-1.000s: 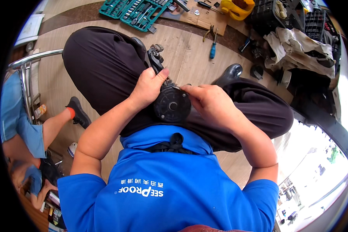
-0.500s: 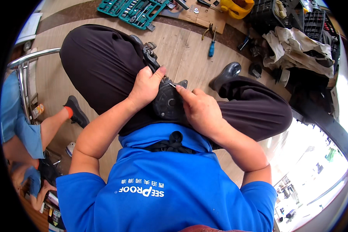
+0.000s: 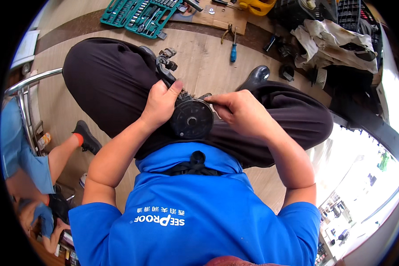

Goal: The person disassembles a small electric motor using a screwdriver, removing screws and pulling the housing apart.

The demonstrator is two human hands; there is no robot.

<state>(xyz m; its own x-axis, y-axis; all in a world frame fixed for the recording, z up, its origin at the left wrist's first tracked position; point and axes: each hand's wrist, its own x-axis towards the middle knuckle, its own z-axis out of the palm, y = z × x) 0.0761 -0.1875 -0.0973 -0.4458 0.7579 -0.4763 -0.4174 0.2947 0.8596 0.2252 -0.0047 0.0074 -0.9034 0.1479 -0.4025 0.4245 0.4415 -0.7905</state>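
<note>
A round black mechanical part (image 3: pixel 201 122) with a small hub in its middle rests over my lap. From its upper left a black arm (image 3: pixel 164 73), tipped with small fittings, reaches toward my left knee. My left hand (image 3: pixel 160 101) is closed around the join of that arm and the round part, thumb on top. At the disc's upper right rim is my right hand (image 3: pixel 241 111), index finger stretched to the edge and the other fingers curled. Whatever its fingertips pinch is too small or hidden to make out.
On the floor ahead lie a green socket set case (image 3: pixel 139 20), pliers (image 3: pixel 226 33) and a blue-handled screwdriver (image 3: pixel 233 53). Black crates (image 3: pixel 357 20) and a pale cloth (image 3: pixel 337 46) are at the far right. Another person's leg (image 3: pixel 62 153) and a chrome rail (image 3: pixel 35 82) are at left.
The round part has turned so its face shows more fully. My right hand has moved off its face to the upper right rim. A thin silvery piece seen at its fingertips before no longer shows.
</note>
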